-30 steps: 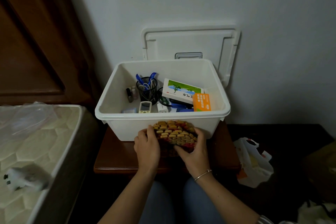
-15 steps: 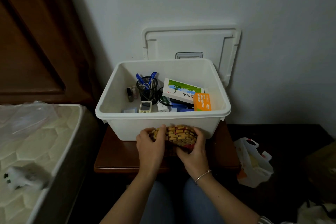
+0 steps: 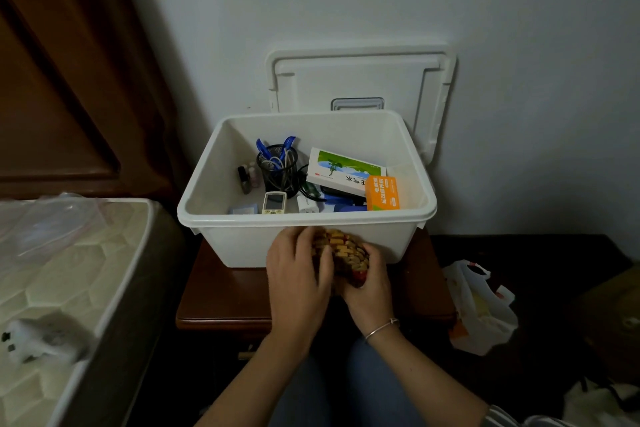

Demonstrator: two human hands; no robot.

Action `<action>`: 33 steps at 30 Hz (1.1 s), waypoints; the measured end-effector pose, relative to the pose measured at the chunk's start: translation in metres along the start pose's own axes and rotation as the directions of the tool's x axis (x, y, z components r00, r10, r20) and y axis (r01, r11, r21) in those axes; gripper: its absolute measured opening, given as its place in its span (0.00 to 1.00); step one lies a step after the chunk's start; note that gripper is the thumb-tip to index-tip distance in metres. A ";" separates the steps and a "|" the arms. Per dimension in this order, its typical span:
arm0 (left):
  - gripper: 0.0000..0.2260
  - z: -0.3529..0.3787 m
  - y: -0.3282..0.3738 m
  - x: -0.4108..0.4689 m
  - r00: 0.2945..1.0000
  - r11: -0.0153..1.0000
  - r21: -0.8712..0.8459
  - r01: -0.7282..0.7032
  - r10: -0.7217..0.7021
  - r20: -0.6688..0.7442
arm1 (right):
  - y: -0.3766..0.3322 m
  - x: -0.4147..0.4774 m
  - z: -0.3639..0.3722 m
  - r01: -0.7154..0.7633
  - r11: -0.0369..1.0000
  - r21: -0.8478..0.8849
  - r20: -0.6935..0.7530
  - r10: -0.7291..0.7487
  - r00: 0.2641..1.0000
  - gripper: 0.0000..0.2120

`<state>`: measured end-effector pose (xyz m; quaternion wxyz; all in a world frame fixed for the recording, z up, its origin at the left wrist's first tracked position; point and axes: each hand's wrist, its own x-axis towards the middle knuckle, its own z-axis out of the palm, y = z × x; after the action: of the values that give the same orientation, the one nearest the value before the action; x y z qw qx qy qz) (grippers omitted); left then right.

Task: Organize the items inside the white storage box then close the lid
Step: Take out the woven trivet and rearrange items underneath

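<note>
Left hand (image 3: 297, 276) and right hand (image 3: 367, 291), fingers curled tight round the woven bundle (image 3: 346, 251), just in front of the white storage box (image 3: 235, 243). The lid (image 3: 360, 80) stands against the wall behind, box open.

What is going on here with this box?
A person sits at an open white box on a small table. The left hand and right hand together hold a woven yellow-and-red item just outside the box's front. Inside are a pen cup, a remote and cartons. The lid leans on the wall behind, not yet on.
</note>
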<state>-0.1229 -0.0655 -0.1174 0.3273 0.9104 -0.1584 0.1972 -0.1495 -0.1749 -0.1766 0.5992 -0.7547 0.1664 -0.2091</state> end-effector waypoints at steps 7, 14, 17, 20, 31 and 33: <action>0.23 0.008 -0.009 -0.008 0.929 0.901 0.244 -0.360 0.322 0.181 | 0.001 0.002 -0.001 0.013 1.000 -0.026 0.001 -0.013 1.000 0.29; 0.25 0.005 -0.020 0.000 0.871 0.817 0.320 -0.480 0.401 0.283 | 0.002 0.009 -0.009 0.022 0.999 -0.049 0.036 -0.021 0.999 0.27; 0.25 0.003 -0.030 0.003 0.861 0.857 0.165 -0.488 0.443 0.250 | 0.003 0.011 -0.007 -0.002 0.999 -0.051 0.062 0.005 0.998 0.28; 0.26 0.003 -0.046 -0.004 0.943 0.950 -0.021 -0.311 0.311 0.120 | 0.004 0.012 -0.008 0.010 0.999 -0.052 0.082 -0.006 0.997 0.27; 0.35 0.009 -0.059 -0.004 0.973 0.946 -0.260 0.194 -0.152 0.173 | 0.006 0.011 -0.012 -0.003 0.999 -0.040 0.151 0.009 0.989 0.33; 0.32 0.010 -0.059 -0.006 0.962 0.944 -0.252 0.215 -0.159 0.222 | 0.007 0.010 -0.008 -0.005 0.999 -0.031 0.136 0.009 0.991 0.34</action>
<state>-0.1007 -0.0278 -0.1582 0.4497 0.8825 -0.1286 0.0493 -0.1450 -0.1878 -0.1809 0.5982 -0.7758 0.1310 -0.1522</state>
